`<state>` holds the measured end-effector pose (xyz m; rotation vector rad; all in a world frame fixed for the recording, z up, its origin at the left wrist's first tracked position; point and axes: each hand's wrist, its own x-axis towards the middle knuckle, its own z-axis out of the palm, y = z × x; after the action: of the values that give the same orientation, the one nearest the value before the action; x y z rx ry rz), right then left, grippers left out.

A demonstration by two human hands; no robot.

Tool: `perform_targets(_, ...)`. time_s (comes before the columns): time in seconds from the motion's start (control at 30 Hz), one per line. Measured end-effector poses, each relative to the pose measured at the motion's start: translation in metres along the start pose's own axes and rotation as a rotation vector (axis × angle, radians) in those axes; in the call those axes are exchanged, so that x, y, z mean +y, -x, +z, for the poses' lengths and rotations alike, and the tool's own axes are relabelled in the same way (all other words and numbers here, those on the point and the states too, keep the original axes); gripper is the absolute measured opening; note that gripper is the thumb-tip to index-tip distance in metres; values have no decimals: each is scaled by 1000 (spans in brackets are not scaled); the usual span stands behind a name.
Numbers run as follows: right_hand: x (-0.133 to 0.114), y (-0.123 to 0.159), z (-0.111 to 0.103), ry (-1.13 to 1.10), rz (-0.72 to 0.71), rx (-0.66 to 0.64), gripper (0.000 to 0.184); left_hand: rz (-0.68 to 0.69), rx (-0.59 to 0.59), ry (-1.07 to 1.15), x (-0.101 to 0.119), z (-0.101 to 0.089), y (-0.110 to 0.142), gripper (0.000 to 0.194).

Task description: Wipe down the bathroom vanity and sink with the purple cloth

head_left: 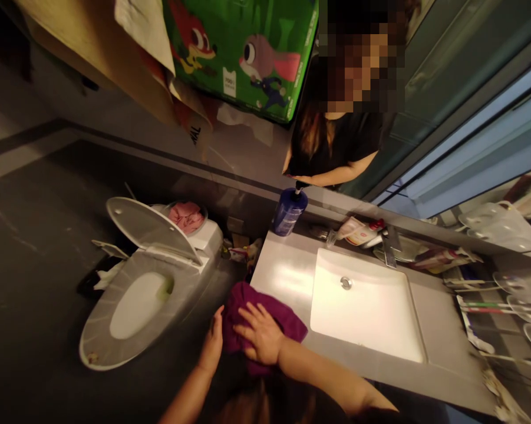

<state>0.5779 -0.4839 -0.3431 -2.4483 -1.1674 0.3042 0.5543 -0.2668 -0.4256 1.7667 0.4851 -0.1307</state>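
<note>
A purple cloth (287, 315) lies folded over the near left corner of the grey countertop (287, 268). My right hand (260, 335) rests flat on top of it, fingers spread. At the cloth's left edge is my left hand (212, 341), with its fingers pointing up and stretched out; whether it presses on the cloth I cannot make out. A white rectangular sink (371, 312) is set into the counter to the right of the cloth. At the counter's back left corner stands a blue pump bottle (290, 212).
To the left is a toilet (177, 265) with its lid raised and a pink cloth (186, 218) behind it. Behind the sink are a faucet (389, 250) and several bottles. Toothbrushes (486, 307) lie at the right. A mirror (256, 141) reflects a person and a green package (247, 59).
</note>
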Motion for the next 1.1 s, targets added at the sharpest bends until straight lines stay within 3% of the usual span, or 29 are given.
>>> perform_targets(0.07, -10, 29, 1, -17, -61, -55, 64, 85, 19, -66, 10, 7, -11, 77)
perform_targets(0.13, -3, 57, -5, -23, -21, -71, 64, 183, 27, -133, 25, 20, -22, 73)
perform_targets(0.23, 24, 88, -18, 0, 215, -23, 69, 346, -2, -216, 50, 50, -35, 63)
perform_targets(0.3, 47, 92, -28, 36, 366, 29, 70, 435, -27, -263, 65, 70, -42, 60)
perform_targets(0.43, 95, 55, -53, 106, 479, 120, 69, 486, -17, -492, 86, 98, -48, 61)
perform_targets(0.6, 147, -24, -85, 124, 416, 164, 67, 475, 8, -735, 90, 106, -46, 65)
perform_targets(0.7, 162, -60, -94, 116, 359, 153, 68, 468, 22, -771, 87, 107, -47, 67)
perform_targets(0.8, 165, -70, -98, 95, 323, 162, 67, 470, 39, -783, 86, 107, -49, 67)
perform_targets(0.87, 167, -57, -99, 74, 284, 160, 65, 471, 43, -782, 87, 107, -49, 67)
perform_targets(0.97, 176, -13, -102, 68, 249, 153, 63, 457, 32, -794, 88, 106, -48, 66)
perform_targets(1.1, 207, 42, -113, 101, 337, 184, 61, 431, 17, -811, 86, 104, -50, 67)
